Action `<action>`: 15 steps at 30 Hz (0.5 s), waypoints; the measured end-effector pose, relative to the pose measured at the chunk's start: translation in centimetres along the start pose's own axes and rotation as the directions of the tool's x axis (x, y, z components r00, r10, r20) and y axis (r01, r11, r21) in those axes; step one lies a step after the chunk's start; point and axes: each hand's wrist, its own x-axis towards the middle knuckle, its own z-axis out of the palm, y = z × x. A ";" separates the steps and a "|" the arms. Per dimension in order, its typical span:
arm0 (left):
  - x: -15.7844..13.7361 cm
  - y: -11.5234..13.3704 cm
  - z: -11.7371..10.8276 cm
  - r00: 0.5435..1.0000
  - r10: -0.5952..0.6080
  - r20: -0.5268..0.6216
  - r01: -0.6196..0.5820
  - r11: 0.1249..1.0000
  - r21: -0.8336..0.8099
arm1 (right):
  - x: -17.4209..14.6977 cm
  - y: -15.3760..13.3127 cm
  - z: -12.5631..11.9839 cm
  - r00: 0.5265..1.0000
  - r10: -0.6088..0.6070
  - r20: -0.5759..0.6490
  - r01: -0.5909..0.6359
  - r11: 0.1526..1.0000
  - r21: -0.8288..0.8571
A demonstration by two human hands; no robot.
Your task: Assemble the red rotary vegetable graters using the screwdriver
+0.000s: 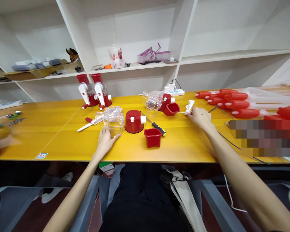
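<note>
Okay, clock centre: front red suction base, on the yellow table.
Suction bases: two loose; front one upright, its white knob pointing to 3; rear red base at 2.
Clear housings: two; left clear housing at 9, rear clear housing at 2.
Left housing axis: barrel lies roughly 9 to 3; white crank at its left end points to 8.
Left hand: at the near edge of the left housing, touching, thumb apart from fingers; can't tell if it grips.
Right hand: well off between 2 and 3, fingertips pinching one white plastic part.
White part axis: long side runs 7 to 1; a thin white rod reaches toward 9.
Red hoppers: two; front hopper upright at 4 to 5, rear hopper tilted, 2 to 3.
Screwdriver: one; tip to 10, handle to 4.
Assembled rotary graters: two, standing at 10; cranks hang to 6.
Power strip: one, 2 o'clock.
</note>
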 end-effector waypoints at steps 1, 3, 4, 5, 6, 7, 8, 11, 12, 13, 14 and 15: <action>-0.2 0.0 0.0 1.000 -0.004 -0.003 0.004 1.000 0.017 | -0.2 0.0 0.2 1.000 0.010 0.016 -0.009 1.000 -0.013; -0.8 0.0 0.2 1.000 -0.010 -0.015 0.011 1.000 0.025 | -0.8 0.0 0.3 0.998 0.037 0.053 -0.035 0.999 -0.041; -1.3 0.0 0.3 1.000 -0.015 -0.021 0.015 1.000 0.022 | -1.1 -0.1 0.4 0.997 0.042 0.067 -0.038 0.998 -0.051; -1.8 -0.1 0.3 0.999 -0.021 -0.024 0.021 1.000 0.017 | -1.2 -0.1 0.3 0.996 0.044 0.080 -0.040 0.997 -0.059; -2.4 -0.1 0.4 0.999 -0.028 -0.027 0.029 1.000 0.009 | -1.3 -0.1 0.3 0.995 0.046 0.090 -0.040 0.997 -0.064; -3.1 -0.1 0.4 0.999 -0.035 -0.030 0.035 0.999 -0.004 | -1.4 -0.2 0.2 0.994 0.048 0.097 -0.041 0.997 -0.067; -3.7 -0.1 0.3 0.999 -0.041 -0.034 0.040 0.999 -0.021 | -1.4 -0.2 0.1 0.994 0.050 0.102 -0.043 0.997 -0.069; -5.5 0.0 0.1 0.997 -0.039 -0.063 0.032 0.994 -0.107 | -1.6 -0.3 -0.3 0.994 0.057 0.095 -0.051 0.997 -0.059; -5.9 -0.1 0.1 0.996 -0.035 -0.076 0.024 0.990 -0.141 | -1.7 -0.3 -0.4 0.995 0.053 0.088 -0.049 0.998 -0.049; -6.2 -0.1 0.1 0.995 -0.032 -0.091 0.016 0.985 -0.173 | -1.9 -0.3 -0.6 0.996 0.045 0.078 -0.042 0.998 -0.036; -6.2 -0.3 0.2 0.994 -0.029 -0.104 0.008 0.980 -0.199 | -2.1 -0.2 -0.7 0.997 0.034 0.069 -0.032 0.999 -0.021; -6.2 -0.5 0.2 0.993 -0.025 -0.115 0.000 0.976 -0.216 | -2.2 -0.1 -0.8 0.998 0.022 0.060 -0.022 1.000 -0.004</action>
